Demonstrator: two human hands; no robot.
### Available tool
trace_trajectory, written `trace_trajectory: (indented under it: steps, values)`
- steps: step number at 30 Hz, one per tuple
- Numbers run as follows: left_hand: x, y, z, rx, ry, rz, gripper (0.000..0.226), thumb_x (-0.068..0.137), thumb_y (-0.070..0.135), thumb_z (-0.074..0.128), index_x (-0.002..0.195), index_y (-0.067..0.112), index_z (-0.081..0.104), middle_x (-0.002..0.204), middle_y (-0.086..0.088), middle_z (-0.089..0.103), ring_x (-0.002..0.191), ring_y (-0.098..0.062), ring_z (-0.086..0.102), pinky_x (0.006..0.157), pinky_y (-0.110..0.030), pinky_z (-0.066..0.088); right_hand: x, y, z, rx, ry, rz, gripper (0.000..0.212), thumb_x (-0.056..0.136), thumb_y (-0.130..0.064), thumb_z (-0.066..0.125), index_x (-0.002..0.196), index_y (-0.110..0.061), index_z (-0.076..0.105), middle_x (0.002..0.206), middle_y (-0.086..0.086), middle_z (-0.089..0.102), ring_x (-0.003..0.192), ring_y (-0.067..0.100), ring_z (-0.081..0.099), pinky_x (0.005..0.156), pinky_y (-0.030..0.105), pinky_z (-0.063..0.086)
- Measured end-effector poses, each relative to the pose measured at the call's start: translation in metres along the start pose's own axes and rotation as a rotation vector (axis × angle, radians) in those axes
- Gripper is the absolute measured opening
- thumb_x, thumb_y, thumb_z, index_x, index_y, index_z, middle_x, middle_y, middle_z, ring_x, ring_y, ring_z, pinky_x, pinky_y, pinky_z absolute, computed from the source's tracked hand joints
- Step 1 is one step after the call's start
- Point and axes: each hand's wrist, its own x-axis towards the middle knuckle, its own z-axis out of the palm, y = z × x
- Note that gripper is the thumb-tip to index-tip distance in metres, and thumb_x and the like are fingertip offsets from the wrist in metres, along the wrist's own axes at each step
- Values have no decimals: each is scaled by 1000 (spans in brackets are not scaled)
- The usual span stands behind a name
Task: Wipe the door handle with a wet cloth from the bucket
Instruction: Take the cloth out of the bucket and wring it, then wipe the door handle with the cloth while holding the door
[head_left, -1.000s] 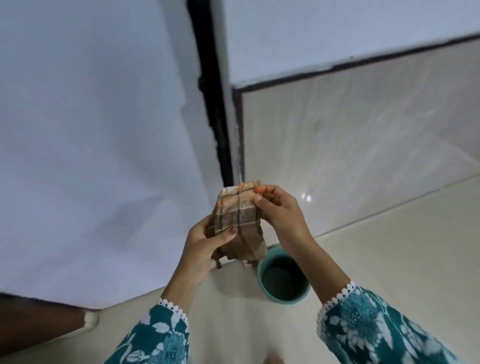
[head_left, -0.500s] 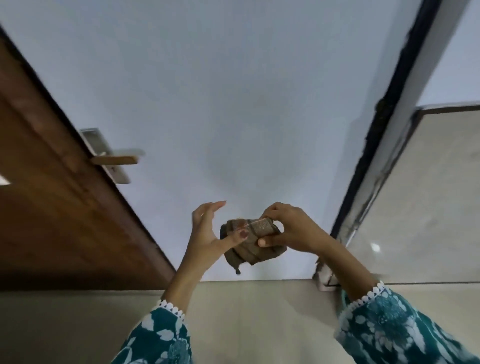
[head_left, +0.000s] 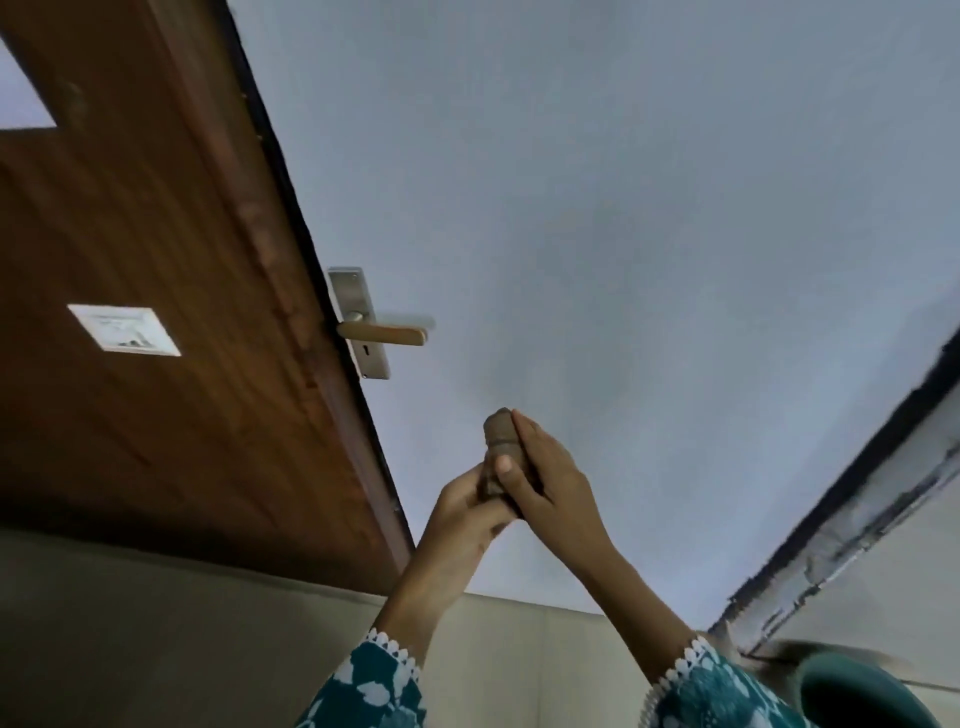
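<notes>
The brown cloth (head_left: 500, 432) is folded into a small wad, pressed between my two hands in the middle of the view. My left hand (head_left: 465, 506) grips it from below and my right hand (head_left: 540, 473) covers its right side, thumb on the front. The door handle (head_left: 384, 333), a brass-coloured lever on a steel plate (head_left: 358, 322), sticks out from the edge of the brown wooden door (head_left: 156, 415), up and to the left of my hands and apart from them. The teal bucket (head_left: 862, 691) shows at the bottom right corner.
A pale grey wall (head_left: 623, 208) fills the space behind my hands. A white switch plate (head_left: 124, 328) sits on the wooden surface at left. A dark frame strip (head_left: 852, 519) runs diagonally at right. Beige floor tiles (head_left: 156, 649) lie below.
The view has swung left and up, bringing the door handle closer to centre. My hands have squeezed the cloth into a tighter wad and raised it toward the handle.
</notes>
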Motion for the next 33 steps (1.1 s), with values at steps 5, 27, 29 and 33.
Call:
trace_trajectory:
  steps: [5, 27, 29, 33]
  values:
    - [23, 11, -39, -139, -187, -6, 54, 72, 2, 51, 125, 10, 53, 119, -10, 67, 117, -24, 60, 92, -37, 51, 50, -6, 15, 27, -40, -30, 67, 79, -61, 44, 139, -31, 42, 120, -14, 59, 103, 4, 55, 83, 5, 38]
    - [141, 89, -246, 415, 331, 689, 23, 85, 17, 52, 104, 15, 65, 99, 7, 71, 88, -11, 66, 76, -26, 53, 176, -61, 98, 81, 286, 151, 45, 80, -13, 70, 120, -31, 58, 102, 0, 62, 75, 7, 66, 59, 23, 57]
    - [157, 110, -272, 685, 550, 1071, 32, 86, 4, 51, 117, 6, 59, 119, -4, 61, 114, -17, 55, 96, -33, 45, 187, -74, 99, -14, 333, 77, 44, 78, -13, 72, 118, -27, 59, 100, -2, 62, 72, 6, 66, 57, 19, 56]
    - [197, 150, -302, 1101, 714, 1221, 54, 95, 22, 42, 144, 1, 30, 151, -22, 28, 144, -29, 12, 117, -50, 10, 210, -97, 124, -403, 396, -90, 39, 79, -17, 70, 115, -27, 62, 111, -6, 65, 94, 20, 62, 75, 36, 54]
